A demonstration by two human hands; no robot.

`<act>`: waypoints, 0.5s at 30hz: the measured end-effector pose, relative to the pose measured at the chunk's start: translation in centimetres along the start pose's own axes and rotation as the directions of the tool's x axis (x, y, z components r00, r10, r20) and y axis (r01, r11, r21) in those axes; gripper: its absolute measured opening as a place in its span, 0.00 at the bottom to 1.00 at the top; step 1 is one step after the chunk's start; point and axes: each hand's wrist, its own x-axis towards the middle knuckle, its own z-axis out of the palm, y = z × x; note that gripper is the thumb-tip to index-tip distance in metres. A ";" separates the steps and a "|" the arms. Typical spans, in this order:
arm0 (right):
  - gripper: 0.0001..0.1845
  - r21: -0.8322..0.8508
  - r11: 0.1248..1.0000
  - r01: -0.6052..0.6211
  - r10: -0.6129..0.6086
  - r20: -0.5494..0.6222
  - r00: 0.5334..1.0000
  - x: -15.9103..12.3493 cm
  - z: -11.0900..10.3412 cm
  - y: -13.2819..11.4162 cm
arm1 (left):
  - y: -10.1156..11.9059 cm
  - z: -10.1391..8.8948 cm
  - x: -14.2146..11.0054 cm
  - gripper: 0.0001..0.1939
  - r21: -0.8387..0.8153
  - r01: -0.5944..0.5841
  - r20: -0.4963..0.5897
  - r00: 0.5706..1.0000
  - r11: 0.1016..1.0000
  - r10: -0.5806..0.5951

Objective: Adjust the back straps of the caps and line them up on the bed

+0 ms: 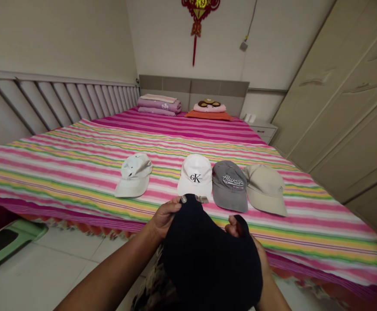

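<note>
A dark navy baseball cap (212, 259) is held up in front of me, over the near edge of the bed. My left hand (164, 218) is closed on its left side, close to a small metal buckle (202, 199) on the strap. On the other side my right hand (235, 226) grips the cap, partly hidden behind it, with fingertips showing by the strap loop. Beyond it on the bed lie a pale cap (135, 175) at left, a white CK cap (195, 175), a grey cap with white lettering (230, 185) and a beige cap (266, 188).
The bed (87, 160) has a striped sheet. Folded purple bedding (159, 105) and a pillow stack (208, 108) sit by the headboard (214, 88). A green stool (23, 235) stands at lower left, a wardrobe (347, 112) at right, and a nightstand (263, 129) beyond the bed's right side.
</note>
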 end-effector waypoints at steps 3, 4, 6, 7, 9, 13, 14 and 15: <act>0.23 0.214 0.977 -0.020 0.027 -0.028 0.999 -0.3 0.1 -0.9 | 0.0 0.0 -0.1 0.09 0.078 0.029 0.013 0.999 0.997 -0.030; 0.24 0.234 0.972 -0.001 0.008 -0.029 1.000 -0.5 0.2 -1.3 | 0.1 0.1 -0.1 0.09 0.105 0.037 0.009 0.999 0.994 -0.038; 0.20 0.176 0.983 0.055 -0.055 -0.004 0.998 -1.0 0.3 -1.8 | 0.1 0.2 -0.3 0.12 0.157 0.051 0.002 0.999 0.986 -0.052; 0.16 0.132 0.988 0.074 -0.077 0.019 0.997 -1.2 0.3 -2.0 | 0.1 0.3 -0.4 0.14 0.187 0.065 -0.002 0.998 0.980 -0.066; 0.10 0.054 0.994 0.099 -0.102 0.056 0.993 -1.7 0.3 -2.3 | 0.1 0.6 -0.6 0.16 0.261 0.092 -0.019 0.996 0.961 -0.090; 0.13 -0.026 0.997 0.073 -0.070 0.098 0.993 -2.6 0.8 -2.9 | 0.7 1.6 -0.8 0.14 0.466 0.130 -0.054 0.992 0.875 -0.118; 0.14 -0.041 0.998 0.049 -0.044 0.108 0.993 -2.8 1.1 -3.1 | 0.9 1.9 -0.7 0.13 0.522 0.120 -0.046 0.993 0.844 -0.112; 0.16 -0.057 0.998 0.022 -0.015 0.116 0.993 -3.0 1.3 -3.4 | 1.0 2.2 -0.7 0.11 0.577 0.103 -0.033 0.994 0.811 -0.102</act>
